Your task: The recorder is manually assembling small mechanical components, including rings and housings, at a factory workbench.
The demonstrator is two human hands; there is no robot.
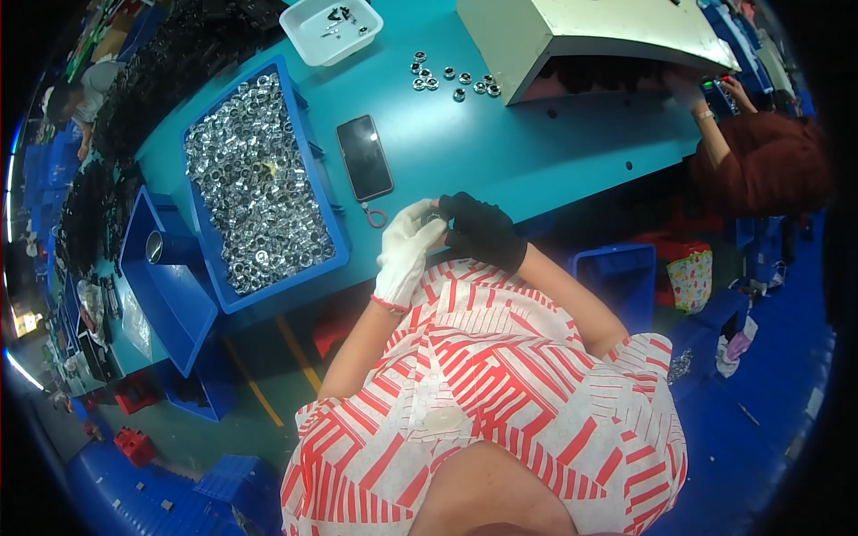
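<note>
My left hand, in a white glove, and my right hand, in a black glove with bare fingertips, meet at the table's near edge. Their fingers are closed together around a small shiny metal ring, mostly covered by the gloves. Left of them, a blue crate is filled with many similar chrome rings. A dark-screened phone lies just beyond my left hand, with a red loop at its lower end. Several loose chrome rings sit farther back on the teal table.
A white tray with small dark parts stands at the back. A cream metal housing is at the back right, with a co-worker's arm reaching under it. An empty-looking blue bin leans left of the crate.
</note>
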